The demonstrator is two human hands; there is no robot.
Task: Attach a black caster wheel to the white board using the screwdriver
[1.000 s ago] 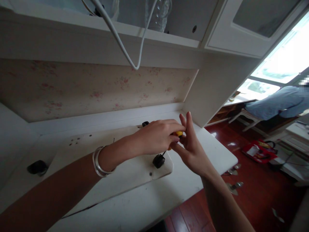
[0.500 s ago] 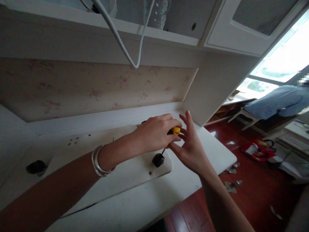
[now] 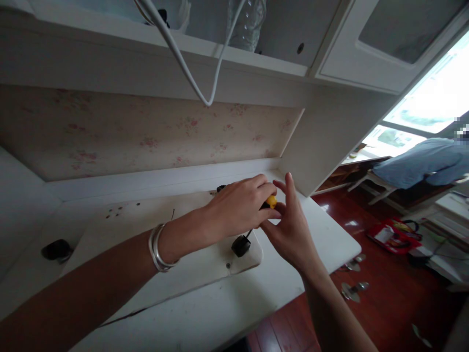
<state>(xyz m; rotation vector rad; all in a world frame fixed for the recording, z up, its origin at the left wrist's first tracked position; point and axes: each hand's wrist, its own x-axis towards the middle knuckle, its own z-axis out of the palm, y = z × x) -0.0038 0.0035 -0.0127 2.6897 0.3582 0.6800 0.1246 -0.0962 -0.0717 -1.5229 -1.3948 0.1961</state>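
Between my two hands is a screwdriver with a yellow and black handle (image 3: 271,201), mostly covered by fingers. My left hand (image 3: 240,203), with silver bangles at the wrist, pinches the handle from the left. From the right, my right hand (image 3: 289,227) closes its thumb and lower fingers on it while one finger points up. A thin dark shaft slants down from the hands to a black blocky part (image 3: 241,246) on a white panel (image 3: 194,269). Whether the tip touches that part I cannot tell.
The panel lies on a white desk (image 3: 278,278) below a shelf (image 3: 271,66). A white cable (image 3: 208,103) hangs in front. Another black part (image 3: 56,250) sits at left. On the red floor is a red bag (image 3: 394,235); a person in blue (image 3: 421,164) bends near the window.
The view has shifted slightly, so the scene sits a little lower and farther right. Both hands stay at the screwdriver; the yellow handle end is turned or covered a bit differently.
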